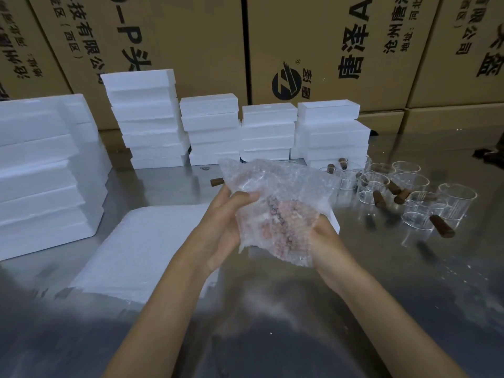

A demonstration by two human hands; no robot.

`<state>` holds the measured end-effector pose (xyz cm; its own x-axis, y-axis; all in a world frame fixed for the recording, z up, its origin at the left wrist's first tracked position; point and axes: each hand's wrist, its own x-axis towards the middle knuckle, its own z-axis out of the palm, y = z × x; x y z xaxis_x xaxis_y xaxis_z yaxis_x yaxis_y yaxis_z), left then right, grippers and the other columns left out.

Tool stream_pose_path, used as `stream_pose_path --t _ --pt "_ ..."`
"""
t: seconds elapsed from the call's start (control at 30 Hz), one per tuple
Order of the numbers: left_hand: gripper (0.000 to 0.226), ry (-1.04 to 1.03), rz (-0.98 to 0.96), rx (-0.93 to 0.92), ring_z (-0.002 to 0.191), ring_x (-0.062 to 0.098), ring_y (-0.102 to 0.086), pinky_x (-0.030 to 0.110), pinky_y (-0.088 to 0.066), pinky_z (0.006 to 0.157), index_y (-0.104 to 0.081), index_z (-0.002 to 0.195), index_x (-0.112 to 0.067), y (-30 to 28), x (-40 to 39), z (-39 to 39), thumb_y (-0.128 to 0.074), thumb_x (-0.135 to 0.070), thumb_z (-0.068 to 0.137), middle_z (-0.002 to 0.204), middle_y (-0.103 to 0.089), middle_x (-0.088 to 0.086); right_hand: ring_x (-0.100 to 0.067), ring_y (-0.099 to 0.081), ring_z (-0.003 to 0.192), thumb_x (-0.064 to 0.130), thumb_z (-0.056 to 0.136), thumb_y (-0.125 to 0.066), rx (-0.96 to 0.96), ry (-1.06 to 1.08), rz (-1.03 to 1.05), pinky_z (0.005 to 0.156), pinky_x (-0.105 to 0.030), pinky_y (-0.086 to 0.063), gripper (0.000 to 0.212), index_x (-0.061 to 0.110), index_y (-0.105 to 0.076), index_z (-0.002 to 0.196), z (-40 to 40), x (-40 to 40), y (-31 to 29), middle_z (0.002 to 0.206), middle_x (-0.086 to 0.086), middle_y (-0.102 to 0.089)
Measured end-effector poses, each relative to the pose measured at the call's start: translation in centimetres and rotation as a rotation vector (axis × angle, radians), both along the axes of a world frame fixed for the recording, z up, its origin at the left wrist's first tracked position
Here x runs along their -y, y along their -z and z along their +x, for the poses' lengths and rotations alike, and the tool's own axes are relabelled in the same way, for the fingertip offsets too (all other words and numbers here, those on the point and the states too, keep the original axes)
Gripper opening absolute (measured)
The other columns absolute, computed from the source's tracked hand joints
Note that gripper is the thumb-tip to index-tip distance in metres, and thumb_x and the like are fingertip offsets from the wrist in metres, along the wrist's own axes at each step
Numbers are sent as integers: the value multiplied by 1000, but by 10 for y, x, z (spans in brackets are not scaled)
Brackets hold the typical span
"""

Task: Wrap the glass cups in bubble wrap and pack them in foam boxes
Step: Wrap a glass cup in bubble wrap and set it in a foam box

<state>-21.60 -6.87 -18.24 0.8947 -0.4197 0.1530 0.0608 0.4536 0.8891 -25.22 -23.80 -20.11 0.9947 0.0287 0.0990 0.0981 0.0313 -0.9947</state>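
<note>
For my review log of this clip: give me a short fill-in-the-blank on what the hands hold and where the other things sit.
1. Both hands, left hand and right hand, hold a bundle of ____ wrap.
2. The bare cups stand to the person's ____.
3. Their handles are ____ in colour.
4. The foam boxes stand stacked in front of ____ cartons.

Missing: bubble; right; brown; cardboard

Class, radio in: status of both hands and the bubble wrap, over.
Left hand and right hand both gripping bubble wrap. Brown handle protruding. Unwrapped glass cups waiting right. Nothing in the way.
</note>
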Motion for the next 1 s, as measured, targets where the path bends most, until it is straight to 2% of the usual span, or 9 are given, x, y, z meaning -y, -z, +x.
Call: stream_pose_path --t 0.1,0.17,0.3,0.47,0.57,0.7,0.77,0.87,1.0 --pt "58 -106 81 3 117 29 -65 44 -57 89 -50 140 -17 2 4 0 -72 -16 86 130 -66 10 -24 -71 98 5 103 -50 22 44 -117 92 -45 -57 27 15 -67 121 3 2 5 106 -5 -74" --pt "61 -161 119 7 115 29 -66 40 -59 85 -53 137 -15 2 4 0 -78 -17 81 126 -68 10 -37 -68 83 1 101 -50 4 67 -189 81 -51 -55 28 14 -69 116 6 3 7 92 -18 -71" --pt "58 -232 117 4 115 32 -65 45 -55 95 -59 131 -10 1 2 1 -81 -15 78 123 -69 12 -12 -65 48 10 95 -62 45 155 34 49 -20 -52 17 7 -71 110 7 9 -4 60 -7 -70" --pt "54 -295 -93 -125 125 35 -58 49 -44 108 -57 137 -5 -1 -6 5 -71 -12 85 134 -62 16 -13 -63 71 1 95 -54 194 544 227 68 -25 -51 17 3 -69 102 14 35 -10 81 -9 -71" --pt "41 -280 -207 -160 125 34 -58 49 -45 108 -62 130 -9 -2 -5 5 -67 -15 90 136 -61 15 -26 -61 85 -9 91 -52 74 191 255 78 -32 -47 25 6 -58 111 15 41 -9 97 -13 -66" --pt "49 -177 -206 -120 130 36 -53 50 -41 110 -52 140 -5 0 0 4 -61 -22 95 141 -56 19 -17 -69 96 21 83 -76 -137 -305 116 93 -36 -53 33 15 -67 114 10 26 4 121 -7 -71" --pt "51 -92 -168 -94 131 37 -52 51 -41 111 -49 143 -6 2 5 3 -60 -21 96 141 -54 21 -14 -71 89 30 85 -75 -96 -184 164 92 -37 -53 35 11 -70 115 13 16 6 118 -7 -73" --pt "54 -71 -74 -135 124 31 -58 42 -44 106 -60 130 -4 8 13 1 -76 -19 81 132 -63 14 -21 -71 84 12 93 -62 -50 87 323 84 -35 -52 13 5 -71 99 20 24 0 94 -7 -77" --pt "80 -99 257 -84 109 26 -69 41 -53 94 -55 127 -10 15 21 -3 -89 -22 55 116 -72 7 -20 -62 70 -6 91 -55 -52 261 303 65 -29 -52 15 4 -63 84 21 38 -4 69 -4 -70"
